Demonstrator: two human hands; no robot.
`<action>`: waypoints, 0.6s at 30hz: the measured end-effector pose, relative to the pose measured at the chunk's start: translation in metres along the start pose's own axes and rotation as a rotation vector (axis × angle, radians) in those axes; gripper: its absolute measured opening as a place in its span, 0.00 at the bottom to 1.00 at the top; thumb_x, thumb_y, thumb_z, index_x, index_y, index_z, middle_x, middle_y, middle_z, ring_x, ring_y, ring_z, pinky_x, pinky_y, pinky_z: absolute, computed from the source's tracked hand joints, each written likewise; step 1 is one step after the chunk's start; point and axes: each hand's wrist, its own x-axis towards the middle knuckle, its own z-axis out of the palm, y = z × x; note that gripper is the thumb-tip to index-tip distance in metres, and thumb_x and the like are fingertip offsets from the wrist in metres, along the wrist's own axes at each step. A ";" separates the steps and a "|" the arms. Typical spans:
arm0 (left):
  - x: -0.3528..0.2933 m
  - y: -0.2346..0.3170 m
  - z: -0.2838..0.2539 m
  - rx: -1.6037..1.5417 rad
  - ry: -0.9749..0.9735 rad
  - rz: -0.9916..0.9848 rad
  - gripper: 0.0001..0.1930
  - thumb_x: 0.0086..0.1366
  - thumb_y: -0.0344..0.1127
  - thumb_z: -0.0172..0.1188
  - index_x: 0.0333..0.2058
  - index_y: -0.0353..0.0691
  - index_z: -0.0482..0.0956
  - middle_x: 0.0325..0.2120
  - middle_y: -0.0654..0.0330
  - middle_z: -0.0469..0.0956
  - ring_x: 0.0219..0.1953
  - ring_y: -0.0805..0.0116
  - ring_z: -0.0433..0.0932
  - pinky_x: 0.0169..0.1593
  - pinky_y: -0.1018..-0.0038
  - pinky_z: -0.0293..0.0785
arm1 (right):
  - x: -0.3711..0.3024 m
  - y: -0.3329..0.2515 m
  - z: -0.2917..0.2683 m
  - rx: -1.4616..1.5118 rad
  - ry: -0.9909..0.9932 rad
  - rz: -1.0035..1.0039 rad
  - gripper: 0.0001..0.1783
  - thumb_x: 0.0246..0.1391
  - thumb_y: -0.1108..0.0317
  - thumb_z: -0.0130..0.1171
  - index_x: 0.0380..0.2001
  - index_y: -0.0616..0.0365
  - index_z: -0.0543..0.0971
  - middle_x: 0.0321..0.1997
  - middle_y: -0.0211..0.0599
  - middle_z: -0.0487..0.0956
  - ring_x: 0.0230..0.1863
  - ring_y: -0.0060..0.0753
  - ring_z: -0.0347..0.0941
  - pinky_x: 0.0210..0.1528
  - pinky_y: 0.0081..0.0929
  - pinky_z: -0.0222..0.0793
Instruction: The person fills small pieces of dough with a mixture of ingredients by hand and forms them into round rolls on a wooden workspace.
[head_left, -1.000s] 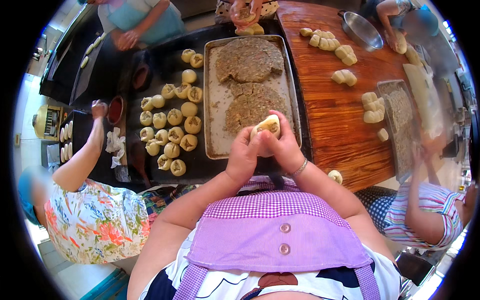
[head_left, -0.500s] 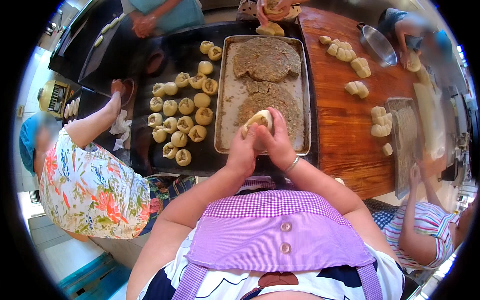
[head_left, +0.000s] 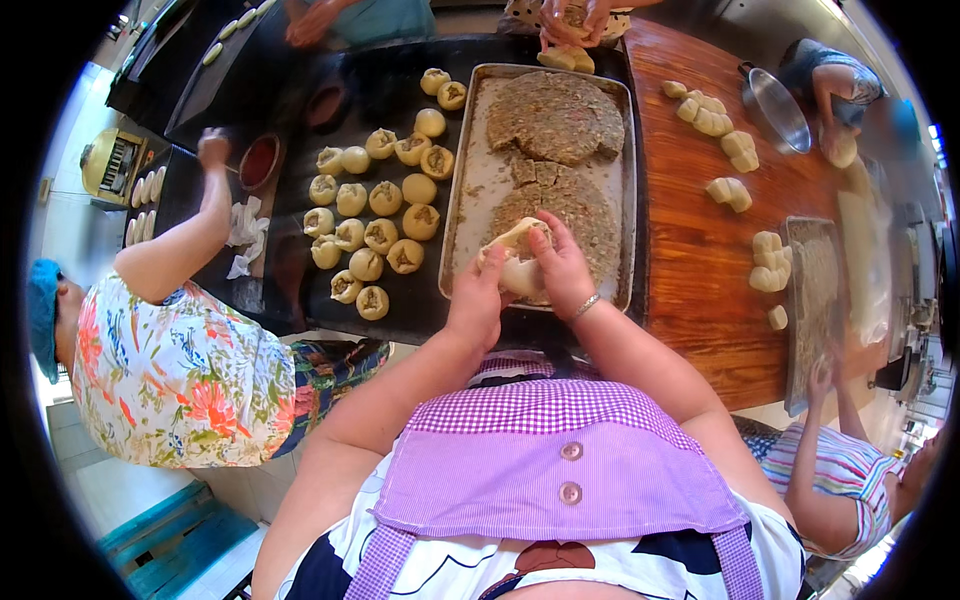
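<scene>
Both my hands hold one piece of pale dough (head_left: 522, 278) over the near end of a metal tray (head_left: 462, 200). My left hand (head_left: 473, 300) grips the dough's left side, and my right hand (head_left: 566, 275) grips its right side with the thumb at the upper edge. The dough's top gapes open; some filling seems to show inside. On the tray lie two broad slabs of brownish, speckled filling, the far slab (head_left: 550, 115) and the near slab (head_left: 570, 205), partly hidden by my hands. Left of the tray, several stuffed dough balls (head_left: 385, 198) stand on the black tabletop.
Several dough lumps (head_left: 740, 150) lie on the wooden table (head_left: 690, 300) at the right, near a metal bowl (head_left: 775, 108) and a long tray (head_left: 812, 270). Co-workers stand around: one in a floral shirt (head_left: 190, 370) reaches near a red-filled dish (head_left: 260, 162); another's hands (head_left: 575, 20) hold dough opposite.
The dough in my hands now gapes wider, with my hands more apart around it. The left co-worker's arm has shifted left, away from the dish. The whole view has shifted slightly.
</scene>
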 end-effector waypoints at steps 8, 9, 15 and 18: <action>0.013 0.005 -0.019 -0.099 -0.002 -0.012 0.17 0.68 0.32 0.55 0.53 0.35 0.69 0.47 0.57 0.75 0.47 0.65 0.77 0.49 0.68 0.77 | 0.006 -0.007 0.014 -0.144 -0.189 0.057 0.33 0.60 0.62 0.59 0.64 0.63 0.61 0.58 0.40 0.72 0.59 0.29 0.66 0.60 0.25 0.63; 0.012 0.006 -0.020 -0.108 -0.013 0.004 0.17 0.67 0.31 0.55 0.53 0.35 0.69 0.47 0.57 0.75 0.47 0.65 0.77 0.50 0.68 0.76 | 0.007 -0.006 0.014 -0.134 -0.196 0.042 0.33 0.60 0.63 0.59 0.64 0.63 0.61 0.58 0.40 0.72 0.58 0.29 0.66 0.59 0.25 0.63; 0.012 0.008 -0.031 -0.155 -0.049 0.080 0.18 0.65 0.28 0.56 0.53 0.34 0.69 0.47 0.57 0.75 0.48 0.66 0.76 0.51 0.68 0.75 | 0.011 -0.001 0.019 0.038 -0.150 0.105 0.30 0.61 0.69 0.56 0.64 0.62 0.61 0.57 0.39 0.72 0.56 0.26 0.68 0.57 0.24 0.64; 0.008 0.011 -0.034 -0.166 -0.060 0.070 0.19 0.64 0.29 0.57 0.53 0.33 0.69 0.47 0.57 0.75 0.49 0.67 0.75 0.53 0.69 0.73 | 0.011 -0.003 0.026 0.119 -0.086 0.147 0.29 0.61 0.70 0.54 0.64 0.61 0.61 0.57 0.38 0.73 0.55 0.25 0.68 0.57 0.23 0.64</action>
